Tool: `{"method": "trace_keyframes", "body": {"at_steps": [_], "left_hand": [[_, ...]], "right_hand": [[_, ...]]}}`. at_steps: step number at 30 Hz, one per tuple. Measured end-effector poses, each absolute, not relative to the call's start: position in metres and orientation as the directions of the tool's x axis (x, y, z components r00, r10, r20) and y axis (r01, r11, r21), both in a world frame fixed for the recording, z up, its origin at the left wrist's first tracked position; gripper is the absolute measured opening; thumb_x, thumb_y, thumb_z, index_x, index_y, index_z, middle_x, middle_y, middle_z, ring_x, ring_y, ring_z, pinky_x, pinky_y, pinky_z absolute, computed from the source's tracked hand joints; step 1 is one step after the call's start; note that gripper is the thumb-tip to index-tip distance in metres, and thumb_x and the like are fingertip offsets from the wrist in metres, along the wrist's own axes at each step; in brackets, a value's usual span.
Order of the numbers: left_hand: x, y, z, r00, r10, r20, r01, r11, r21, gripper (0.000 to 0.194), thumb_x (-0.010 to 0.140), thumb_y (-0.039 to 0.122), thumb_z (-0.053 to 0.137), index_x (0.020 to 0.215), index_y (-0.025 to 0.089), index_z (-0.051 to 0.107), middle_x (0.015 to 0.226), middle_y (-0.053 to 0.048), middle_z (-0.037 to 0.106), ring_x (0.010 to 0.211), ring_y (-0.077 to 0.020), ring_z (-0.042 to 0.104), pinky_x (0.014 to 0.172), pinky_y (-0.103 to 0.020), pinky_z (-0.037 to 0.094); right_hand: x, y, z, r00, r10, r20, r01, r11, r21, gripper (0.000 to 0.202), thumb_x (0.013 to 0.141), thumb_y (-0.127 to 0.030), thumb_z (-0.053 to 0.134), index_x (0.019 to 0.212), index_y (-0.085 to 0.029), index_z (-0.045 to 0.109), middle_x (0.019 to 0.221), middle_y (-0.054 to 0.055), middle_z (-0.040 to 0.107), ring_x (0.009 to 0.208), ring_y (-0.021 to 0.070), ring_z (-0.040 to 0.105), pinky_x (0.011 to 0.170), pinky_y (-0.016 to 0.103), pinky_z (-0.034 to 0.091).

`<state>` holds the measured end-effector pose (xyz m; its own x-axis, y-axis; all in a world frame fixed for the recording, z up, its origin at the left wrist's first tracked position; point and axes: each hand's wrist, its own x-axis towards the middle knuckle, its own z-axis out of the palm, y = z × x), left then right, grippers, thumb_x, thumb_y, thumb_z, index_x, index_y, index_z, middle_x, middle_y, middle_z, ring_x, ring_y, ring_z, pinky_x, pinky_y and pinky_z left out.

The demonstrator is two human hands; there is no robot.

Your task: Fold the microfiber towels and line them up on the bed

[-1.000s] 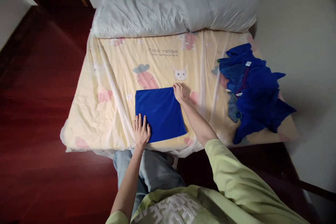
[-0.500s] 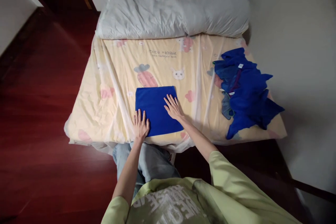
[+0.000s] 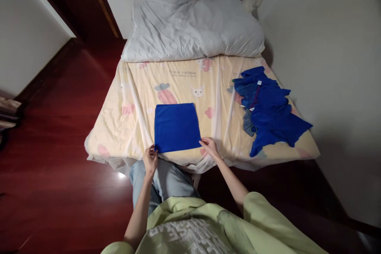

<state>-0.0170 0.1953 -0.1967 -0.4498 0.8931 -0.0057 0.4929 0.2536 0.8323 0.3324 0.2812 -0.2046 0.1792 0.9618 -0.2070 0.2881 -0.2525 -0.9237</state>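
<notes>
A blue cloth (image 3: 177,127), folded or laid into a flat, smooth rectangle, lies on the bed near its front edge. My left hand (image 3: 150,159) is at the near left corner, thumb and fingertips closed on the cloth's edge. At the near right corner, my right hand (image 3: 209,147) pinches the fabric between thumb and fingers. How many layers each hand holds cannot be made out. To the right sits a rumpled pile of blue cloths (image 3: 270,115), with small white labels and some greyish-blue pieces showing.
The bed carries a pale yellow sheet (image 3: 110,127) printed with rabbits and carrots. A bunched grey-white quilt (image 3: 193,27) spans the far end. A white wall (image 3: 336,71) runs along the right, and dark red flooring (image 3: 59,135) lies to the left.
Both hands have left the top of the cloth, where they lay flat, and moved to its two near corners, closing on them. My view has tilted up, showing more of the headboard.
</notes>
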Motion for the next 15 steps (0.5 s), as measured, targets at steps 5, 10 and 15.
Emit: {"method": "trace_keyframes", "body": {"at_steps": [5,10,15], "left_hand": [[-0.028,0.206,-0.191,-0.423,0.9,-0.11,0.386,0.289,0.876,0.039,0.08,0.035,0.066,0.118,0.024,0.067,0.106,-0.011,0.077,0.083,-0.0242,0.074,0.081,-0.041,0.062],[-0.043,0.208,-0.192,-0.396,0.893,-0.214,0.284,0.341,0.896,0.042,0.073,0.036,0.073,0.112,0.02,0.066,0.088,-0.008,0.076,0.085,-0.0261,0.075,0.083,-0.042,0.063],[-0.045,0.207,-0.186,-0.401,0.892,-0.207,0.319,0.348,0.882,0.04,0.072,0.032,0.068,0.109,0.018,0.065,0.083,-0.007,0.074,0.08,-0.024,0.074,0.084,-0.042,0.062]], "right_hand": [[0.339,0.278,-0.213,0.129,0.964,-0.234,0.256,-0.26,-0.931,0.05,0.055,-0.059,0.085,0.082,-0.018,0.073,0.073,0.008,0.076,0.067,0.0227,0.073,0.068,0.037,0.061],[0.352,0.272,-0.224,0.095,0.965,-0.243,0.286,-0.26,-0.922,0.042,0.056,-0.051,0.084,0.079,-0.019,0.07,0.073,0.009,0.077,0.07,0.0247,0.074,0.073,0.04,0.062],[0.348,0.258,-0.219,0.08,0.992,-0.101,0.43,-0.125,-0.894,0.042,0.076,-0.041,0.074,0.11,-0.016,0.073,0.088,0.01,0.078,0.079,0.0263,0.076,0.082,0.044,0.063]]}}
